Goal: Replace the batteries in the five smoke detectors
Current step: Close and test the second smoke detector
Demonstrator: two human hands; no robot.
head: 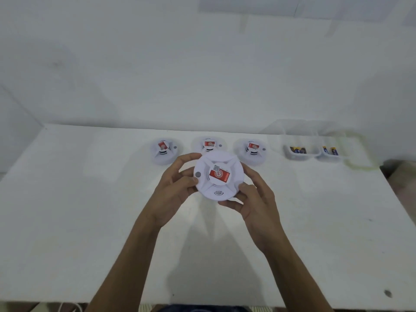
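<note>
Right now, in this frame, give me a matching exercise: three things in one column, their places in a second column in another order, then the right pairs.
Things
1. held smoke detector
2. leftmost smoke detector
3. clear battery trays

Places
A. far right, at the back of the table
B. lifted off the table, gripped by the left hand and the right hand
C. resting on the table at the back, left of centre

Pairs: 1-B, 2-C, 3-A
</note>
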